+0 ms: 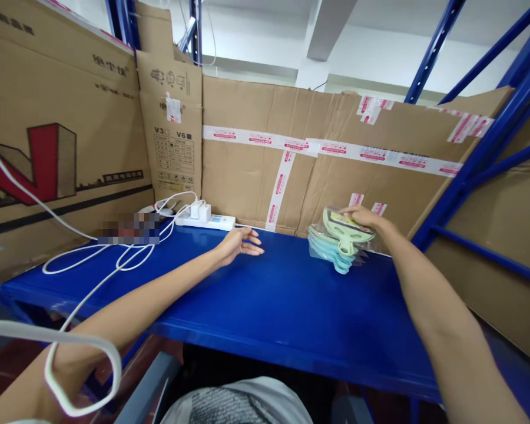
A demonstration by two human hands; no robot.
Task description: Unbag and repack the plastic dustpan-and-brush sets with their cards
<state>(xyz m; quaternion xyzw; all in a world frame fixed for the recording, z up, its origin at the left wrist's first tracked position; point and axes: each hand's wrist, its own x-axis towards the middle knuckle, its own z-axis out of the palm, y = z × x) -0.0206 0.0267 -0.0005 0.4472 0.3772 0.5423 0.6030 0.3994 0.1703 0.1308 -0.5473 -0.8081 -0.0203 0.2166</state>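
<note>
My left hand [241,244] hovers over the blue table [265,294] left of its middle, fingers apart and holding nothing; a ring shows on one finger. At the back right of the table lies a stack of light blue handled items [331,253] in clear plastic bags. On top of the stack is a pale green one [347,244] with a printed label, also in clear plastic. My right hand [361,216] is at the far edge of the green item, its fingers bent onto the packaging. Part of those fingers is hard to make out.
A white power strip [207,221] with plugs lies against the back cardboard wall [247,176]. White cables [136,250] loop across the left side and hang in the near left foreground. Blue metal posts [463,182] stand at the right.
</note>
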